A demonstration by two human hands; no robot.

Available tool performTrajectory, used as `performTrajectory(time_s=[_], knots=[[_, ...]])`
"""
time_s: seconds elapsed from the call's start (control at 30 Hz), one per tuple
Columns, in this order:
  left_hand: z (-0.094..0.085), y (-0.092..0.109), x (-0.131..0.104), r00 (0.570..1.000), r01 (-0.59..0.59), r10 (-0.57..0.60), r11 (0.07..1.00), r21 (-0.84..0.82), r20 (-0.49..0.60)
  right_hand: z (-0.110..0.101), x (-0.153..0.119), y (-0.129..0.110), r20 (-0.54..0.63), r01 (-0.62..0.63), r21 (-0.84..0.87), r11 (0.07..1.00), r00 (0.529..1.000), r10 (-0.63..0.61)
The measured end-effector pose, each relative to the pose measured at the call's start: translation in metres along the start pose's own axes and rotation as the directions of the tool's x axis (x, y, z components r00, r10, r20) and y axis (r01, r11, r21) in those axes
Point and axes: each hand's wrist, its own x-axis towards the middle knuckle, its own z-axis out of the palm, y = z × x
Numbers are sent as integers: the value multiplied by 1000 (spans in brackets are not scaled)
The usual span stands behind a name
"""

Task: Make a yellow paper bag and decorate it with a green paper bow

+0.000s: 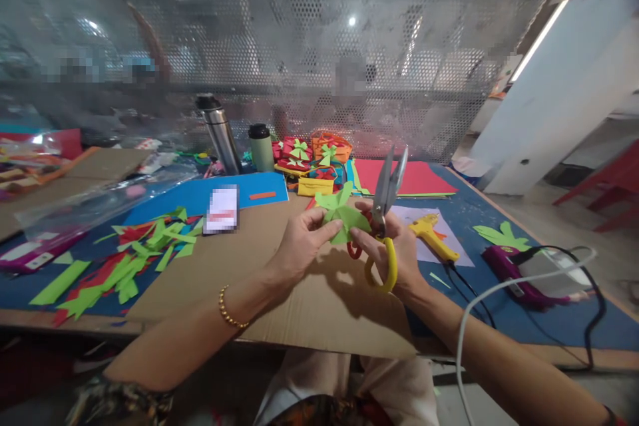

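My left hand (pixel 304 239) pinches the near left edge of a green paper cutout (pixel 344 216) with several pointed lobes. Opposite it, my right hand (pixel 399 249) has its fingertips on the cutout's right side. That same hand also carries a pair of scissors (pixel 382 203), blades pointing up and slightly apart, with one yellow and one red handle loop. Both hands are closed and hover over a brown cardboard sheet (pixel 279 299). Part of the cutout is hidden behind my fingers.
Green and red paper scraps (pixel 134 253) lie to the left. A yellow glue gun (pixel 432 236) with a cord rests right, near a purple power strip (pixel 519 279) and a looping white cable (pixel 469 319). Behind stand a steel flask (pixel 222 136), a green cup (pixel 260 150) and red paper sheets (pixel 399 176).
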Motion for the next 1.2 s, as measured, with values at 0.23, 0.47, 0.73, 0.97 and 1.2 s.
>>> performTrajectory(time_s=[0.23, 0.47, 0.73, 0.97, 1.2], knots=[[-26, 12, 14, 976, -160, 174, 981, 107, -134, -18, 4, -5, 159, 1, -134, 991, 987, 20], [-40, 18, 25, 917, -265, 289, 957, 122, -276, -33, 11, -4, 362, 109, -352, 930, 932, 28], [-32, 16, 15, 928, -237, 260, 965, 115, -268, -24, 3, -3, 419, 160, -412, 897, 908, 30], [-25, 12, 13, 946, -200, 200, 979, 26, -256, -24, 4, -2, 386, 159, -413, 897, 923, 13], [-23, 11, 11, 949, -192, 180, 981, -24, -258, -23, 4, -6, 394, 164, -449, 878, 918, 30]])
